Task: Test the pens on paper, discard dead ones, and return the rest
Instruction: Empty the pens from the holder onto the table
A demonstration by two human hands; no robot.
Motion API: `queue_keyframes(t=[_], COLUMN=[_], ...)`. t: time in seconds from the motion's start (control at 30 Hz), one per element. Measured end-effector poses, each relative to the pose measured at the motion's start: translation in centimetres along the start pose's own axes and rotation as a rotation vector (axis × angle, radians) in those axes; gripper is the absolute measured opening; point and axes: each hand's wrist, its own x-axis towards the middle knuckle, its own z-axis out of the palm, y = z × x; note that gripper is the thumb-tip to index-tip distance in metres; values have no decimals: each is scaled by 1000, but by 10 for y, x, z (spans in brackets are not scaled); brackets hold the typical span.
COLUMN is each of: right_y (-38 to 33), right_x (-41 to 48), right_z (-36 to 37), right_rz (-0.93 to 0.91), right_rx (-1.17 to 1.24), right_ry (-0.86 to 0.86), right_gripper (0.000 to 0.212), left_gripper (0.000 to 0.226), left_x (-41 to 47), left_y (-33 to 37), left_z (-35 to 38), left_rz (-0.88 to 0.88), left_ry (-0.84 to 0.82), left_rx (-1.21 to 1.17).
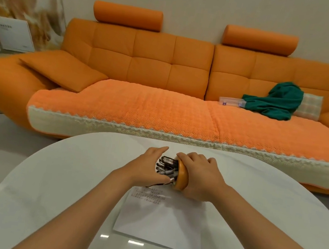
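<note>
Curling round the tipped orange holder [182, 177], right hand [200, 176]; left hand [146, 166], fingers straight, touches the pens [167, 166]

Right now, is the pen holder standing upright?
No, the right hand grips the pen holder tipped on its side, with the pens sticking out toward the left hand.

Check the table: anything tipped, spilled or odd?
The orange pen holder is tipped sideways in the right hand, pens poking out toward the left hand. It looks deliberate, not an accident.
</note>
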Motion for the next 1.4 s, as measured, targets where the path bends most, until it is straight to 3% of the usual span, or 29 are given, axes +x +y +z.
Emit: queue_keyframes(t=[0.17, 0.27, 0.33, 0.43, 0.47, 0.7, 0.87, 1.1, 1.27, 1.4], right_y=[0, 3, 6, 9, 9, 21, 41, 80, 99, 107], right_x=[3, 3, 2, -3, -5, -23, -38, -64, -75, -82], right_z=[1, 5, 6, -1, -4, -15, -15, -30, -35, -37], right_rz=[-114, -154, -167, -194, -193, -111, -92, -15, 23, 43], right_rx=[-177, -280, -346, -418, -435, -535, -580, -687, -700, -644], right_ry=[31, 46, 60, 71, 68, -31, -48, -99, -103, -80], right_gripper=[93, 93, 87, 71, 70, 78, 76, 97, 79, 77], left_gripper=[114, 125, 112, 70, 68, 97, 84, 79, 84, 84], left_x=[11, 19, 21, 22, 21, 30, 40, 41, 42, 42], left_y=[5, 2, -2, -9, -10, -3, 17, 23, 33, 35], left_z=[19, 32, 38, 45, 47, 60, 76, 87, 93, 95], left_rz=[115, 39, 5, 50, 57, 70, 95, 52, 15, 8], left_ry=[-20, -98, -93, -73, -91, -101, -161, -224, -245, -249], left_rx=[255, 267, 290, 353, 383, 439, 389, 492, 539, 551])
